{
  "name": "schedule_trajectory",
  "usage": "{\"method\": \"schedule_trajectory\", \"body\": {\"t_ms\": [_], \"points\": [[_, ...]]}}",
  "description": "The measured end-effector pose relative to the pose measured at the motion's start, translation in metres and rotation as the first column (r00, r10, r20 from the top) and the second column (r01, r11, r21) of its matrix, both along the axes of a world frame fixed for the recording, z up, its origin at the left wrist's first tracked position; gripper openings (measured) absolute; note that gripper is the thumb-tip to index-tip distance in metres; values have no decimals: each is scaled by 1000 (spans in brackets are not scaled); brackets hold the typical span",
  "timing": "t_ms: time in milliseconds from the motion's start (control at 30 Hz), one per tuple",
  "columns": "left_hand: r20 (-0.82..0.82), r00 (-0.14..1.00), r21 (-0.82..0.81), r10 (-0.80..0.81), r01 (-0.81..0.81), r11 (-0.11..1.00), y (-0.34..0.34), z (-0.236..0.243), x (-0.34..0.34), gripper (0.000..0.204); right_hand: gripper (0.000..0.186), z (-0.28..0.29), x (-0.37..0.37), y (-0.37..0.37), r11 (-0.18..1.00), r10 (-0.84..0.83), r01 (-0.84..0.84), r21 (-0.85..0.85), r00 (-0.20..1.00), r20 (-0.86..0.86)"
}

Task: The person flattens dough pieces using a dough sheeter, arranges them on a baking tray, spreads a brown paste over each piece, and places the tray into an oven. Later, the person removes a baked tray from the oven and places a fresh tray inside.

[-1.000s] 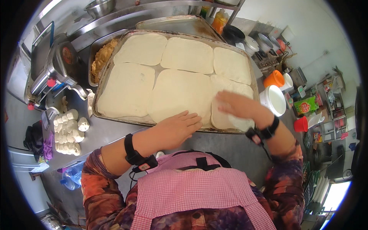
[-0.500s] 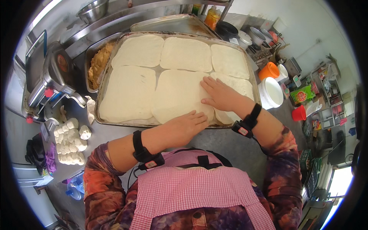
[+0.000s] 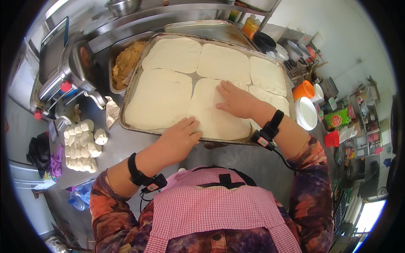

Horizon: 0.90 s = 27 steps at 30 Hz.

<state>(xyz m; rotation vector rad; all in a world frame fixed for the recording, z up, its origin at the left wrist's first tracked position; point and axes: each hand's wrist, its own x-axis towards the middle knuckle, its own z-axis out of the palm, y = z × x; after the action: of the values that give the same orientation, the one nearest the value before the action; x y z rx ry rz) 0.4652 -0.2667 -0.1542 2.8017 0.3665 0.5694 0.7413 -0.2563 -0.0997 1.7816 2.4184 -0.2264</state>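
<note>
One tray (image 3: 194, 78), six dough sheets (image 3: 159, 99), two hands (image 3: 239, 102) (image 3: 179, 138).

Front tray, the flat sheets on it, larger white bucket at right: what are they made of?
Front tray: probably metal; thin rim, worn, browned finish. Flat sheets: look like raw dough; pale, matte, soft rounded corners. Larger white bucket: likely plastic; smooth, even white, though coated metal isn't ruled out.

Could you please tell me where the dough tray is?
In the head view, the dough tray lies at upper centre, right of the pan of brown mixture.
</note>
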Motion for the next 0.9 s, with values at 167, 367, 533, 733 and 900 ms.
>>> {"method": "schedule_trajectory", "body": {"t_ms": [167,367,533,733,900], "points": [[49,999,38,22,-24,999,-3,-10,3,30,67,-9,-19,12,999,27,-26,19,998,-50],[32,999,23,-14,13,1000,-3,-9,4,28,52,-15,-37,32,977,194,-175,118,966,-171],[40,996,-168,-82,88,982,-2,-3,-1,26,32,-19,-31,53,980,91,-16,199,924,-372],[333,918,20,216,-236,972,29,6,-62,33,22,-40,-55,76,950,50,25,312,972,-229],[390,608,-239,691,-658,714,60,-13,-107,41,15,-35,-76,88,949,-81,197,245,907,-414]]}}
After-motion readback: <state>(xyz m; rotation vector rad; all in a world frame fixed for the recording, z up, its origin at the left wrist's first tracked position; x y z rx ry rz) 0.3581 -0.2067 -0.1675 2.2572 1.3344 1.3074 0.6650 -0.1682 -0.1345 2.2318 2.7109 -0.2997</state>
